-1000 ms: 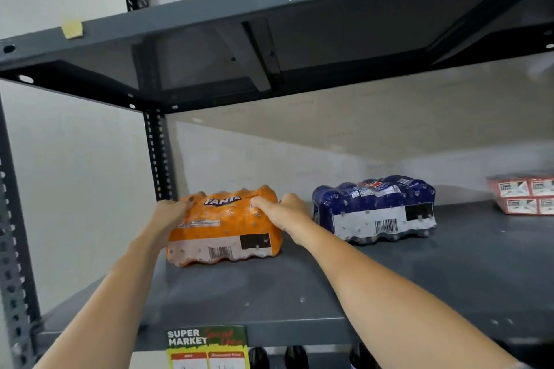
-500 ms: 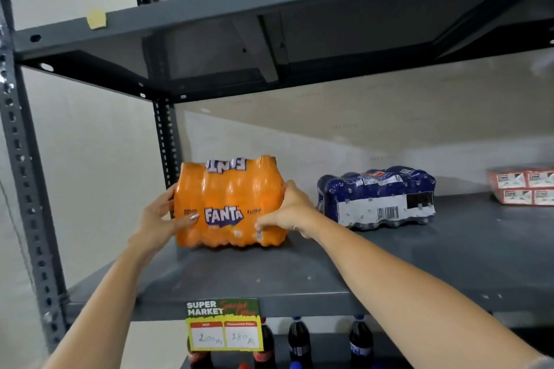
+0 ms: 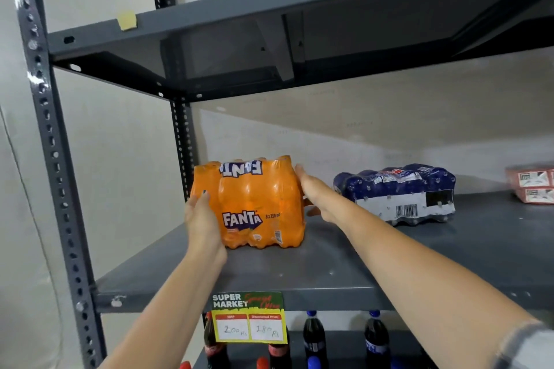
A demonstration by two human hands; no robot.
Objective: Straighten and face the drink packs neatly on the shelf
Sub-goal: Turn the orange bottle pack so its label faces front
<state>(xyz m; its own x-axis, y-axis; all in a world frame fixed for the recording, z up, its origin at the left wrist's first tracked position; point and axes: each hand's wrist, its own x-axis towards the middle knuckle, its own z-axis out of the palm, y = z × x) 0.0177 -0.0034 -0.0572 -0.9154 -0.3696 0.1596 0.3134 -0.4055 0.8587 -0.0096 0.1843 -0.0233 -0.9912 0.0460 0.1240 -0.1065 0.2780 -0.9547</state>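
Observation:
An orange Fanta pack [image 3: 254, 201] stands upright on the grey shelf [image 3: 329, 266] at its left end, logo facing me. My left hand [image 3: 204, 222] grips its lower left corner. My right hand [image 3: 314, 192] presses flat against its right side, fingers reaching to the top rear edge. A blue drink pack [image 3: 395, 192] lies on its side to the right, barcode label facing me, with a small gap to my right wrist.
Red cartons [image 3: 533, 186] sit at the far right of the shelf. A price tag [image 3: 248, 317] hangs on the shelf's front edge. Dark bottles [image 3: 311, 335] stand on the shelf below. An upper shelf [image 3: 269, 24] and the left post [image 3: 51, 159] frame the space.
The Fanta pack went from lying flat with its barcode towards me to standing upright with the logo facing out. Both hands slid down its sides, and it now rests on the shelf.

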